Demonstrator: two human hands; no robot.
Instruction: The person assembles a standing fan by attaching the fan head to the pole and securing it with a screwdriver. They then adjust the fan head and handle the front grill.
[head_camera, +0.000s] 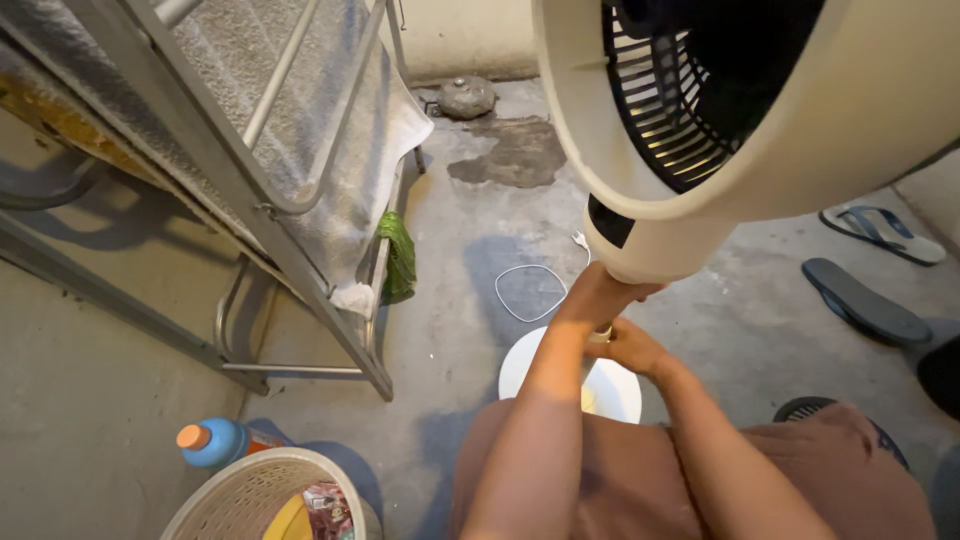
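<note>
**Head view: both hands on the neck of a top-heavy fan**

Head camera looks straight down, and the fingers tell the story first. The left hand (600, 297) is wrapped around the fan's stem right under the cream motor housing (655, 245), fingers curled tight against it. Just below, the right hand (628, 347) pinches the thin pole where it comes out of the neck; its fingertips close on the pole, though the exact grip is partly hidden behind the left wrist.

Moving outward: the fan (780, 100) tilts toward the camera, its big cream rim and black grille filling the upper right. Beneath the hands sits the round white base (520, 372) on the concrete floor, with a white cord (530, 292) looped beside it.

Handling, as I judge it: hard plastic, stiff and smooth, so a bit slippery. The head carries the weight, which makes it top-heavy on a slim pole. The neck is the sound place to hold; the grille looks thin and could flex or crack.

Further out: a metal frame with grey cloth (300, 150) on the left, a woven basket (240, 495) and a blue bottle (212, 442) at lower left, sandals (865, 300) on the right.
</note>
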